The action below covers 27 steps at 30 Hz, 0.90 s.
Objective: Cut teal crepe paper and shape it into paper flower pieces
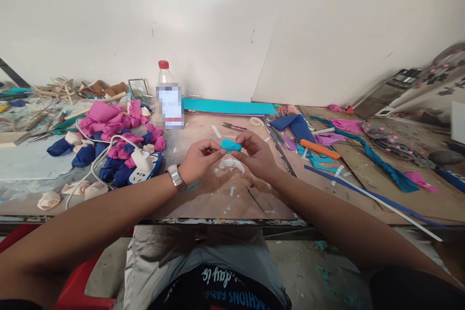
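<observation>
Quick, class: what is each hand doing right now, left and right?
Left hand: fingers closed, pinching the turquoise fabric piece.
Right hand: fingers closed on the same piece's other end.

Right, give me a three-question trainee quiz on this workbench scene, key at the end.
1. True or false: the left hand and the right hand both pinch the turquoise piece.
2. Which wrist wears the watch? A) left B) right C) neither
3. Fill in: the cap of the plastic bottle is ____.

Key: 1 true; 2 A; 3 red.
</observation>
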Motion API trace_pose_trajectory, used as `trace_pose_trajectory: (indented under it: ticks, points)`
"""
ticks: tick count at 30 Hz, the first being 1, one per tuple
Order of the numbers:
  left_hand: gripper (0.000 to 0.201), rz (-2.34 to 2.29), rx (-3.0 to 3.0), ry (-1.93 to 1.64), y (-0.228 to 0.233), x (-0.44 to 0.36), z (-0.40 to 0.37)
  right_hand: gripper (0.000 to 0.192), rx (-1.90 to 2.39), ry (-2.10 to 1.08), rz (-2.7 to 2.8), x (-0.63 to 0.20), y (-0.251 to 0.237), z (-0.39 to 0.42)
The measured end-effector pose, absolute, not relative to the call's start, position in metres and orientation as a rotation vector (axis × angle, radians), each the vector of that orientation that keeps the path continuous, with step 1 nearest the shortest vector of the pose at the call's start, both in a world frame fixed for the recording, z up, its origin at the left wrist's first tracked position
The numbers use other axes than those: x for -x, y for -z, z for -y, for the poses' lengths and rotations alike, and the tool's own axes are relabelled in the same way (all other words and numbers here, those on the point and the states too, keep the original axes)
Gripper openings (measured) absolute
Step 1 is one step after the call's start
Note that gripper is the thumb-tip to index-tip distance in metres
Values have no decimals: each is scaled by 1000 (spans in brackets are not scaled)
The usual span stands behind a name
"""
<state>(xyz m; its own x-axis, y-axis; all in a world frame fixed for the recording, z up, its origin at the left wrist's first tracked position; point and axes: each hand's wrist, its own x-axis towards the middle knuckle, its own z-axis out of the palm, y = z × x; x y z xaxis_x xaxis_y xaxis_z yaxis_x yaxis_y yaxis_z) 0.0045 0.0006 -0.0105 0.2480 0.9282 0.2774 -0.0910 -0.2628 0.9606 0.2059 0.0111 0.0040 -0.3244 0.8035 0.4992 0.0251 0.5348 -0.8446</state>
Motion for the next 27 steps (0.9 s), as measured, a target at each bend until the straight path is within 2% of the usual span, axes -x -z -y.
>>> trace_pose_trajectory:
  ticks: [4, 6, 14, 27]
  points:
    - [27, -846, -1588, -1359, 11, -3, -1, 35, 739, -883, 1761, -207, -3, -12]
    - [30, -833, -1679, -1393, 11, -2, 0, 33, 770, -823, 1808, -208, -3, -13]
    - [31, -858, -1850, -1182, 15, -3, 1, 31, 837, -561, 1978, -211, -9, -14]
    - [34, -907, -1964, -875, 15, -3, 5, 33, 821, -477, 2142, -212, -8, -16]
